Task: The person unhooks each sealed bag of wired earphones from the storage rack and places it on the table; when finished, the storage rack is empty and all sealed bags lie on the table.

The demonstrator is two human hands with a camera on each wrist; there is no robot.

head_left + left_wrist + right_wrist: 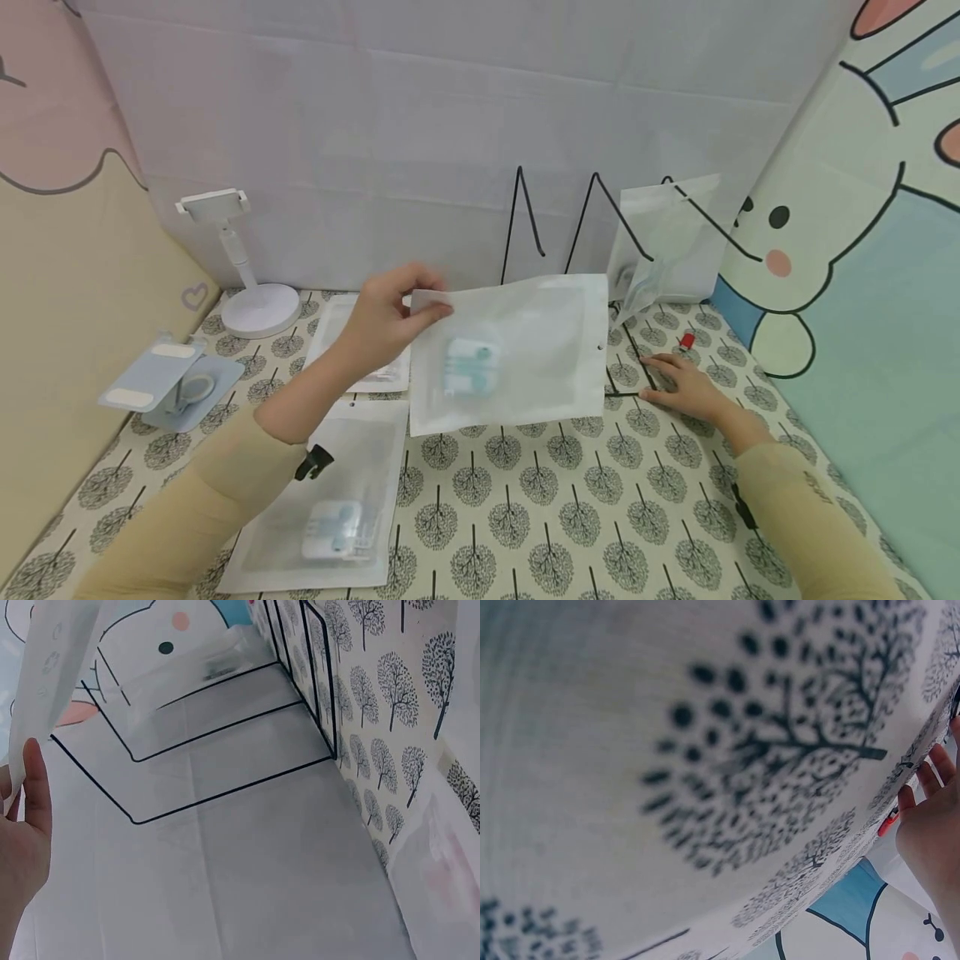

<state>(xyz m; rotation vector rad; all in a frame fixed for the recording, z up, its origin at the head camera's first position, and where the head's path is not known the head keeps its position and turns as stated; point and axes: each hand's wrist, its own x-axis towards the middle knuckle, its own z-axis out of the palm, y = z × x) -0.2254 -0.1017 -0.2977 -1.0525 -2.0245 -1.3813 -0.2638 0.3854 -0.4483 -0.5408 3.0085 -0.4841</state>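
Note:
In the head view the left hand pinches the upper left corner of a frosted white pouch, held up above the table, with a white and teal item showing through it. The left wrist view shows that hand gripping the pouch at its edge. The right hand rests at the base of a black wire rack, fingers extended over its bars. In the right wrist view the right hand has its fingers near the patterned cloth. Another pouch stands upright in the rack's right part.
Two more pouches lie at the left, one in front and one behind. A white phone stand and a blue folding stand stand farther left. A small red object lies beyond the right hand. Cloth walls enclose the table.

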